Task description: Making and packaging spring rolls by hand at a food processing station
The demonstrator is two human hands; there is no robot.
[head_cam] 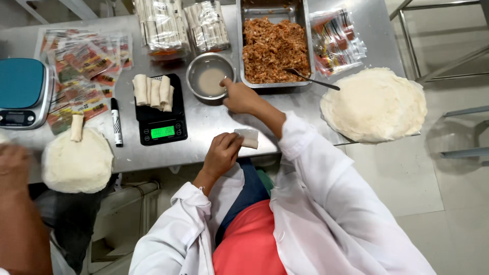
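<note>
The white coat sleeves (316, 203) and red apron (249, 244) fill the bottom of the view. Just above them the left hand (222, 154) has its grip closed on a small rolled wrapper (249, 138), which lies on the steel desk (214, 127) near its front edge. The right hand (240, 97) reaches forward, fingertips at the rim of a round metal bowl (210, 79) of cloudy paste; its grip holds nothing, fingers loosely curled. Beside the bowl to the left, a black scale (162, 127) carries four finished rolls (153, 90). Behind the bowl stands a steel tray (300, 30) of reddish-brown filling with a spoon (310, 79) in it. A stack of round wrappers (374, 104) lies to the right, another stack (76, 160) to the left with a roll on top. A black marker (116, 122), printed packets (84, 66) and a blue scale (23, 91) lie further left. Another person's arm (18, 203) shows at the left edge.
</note>
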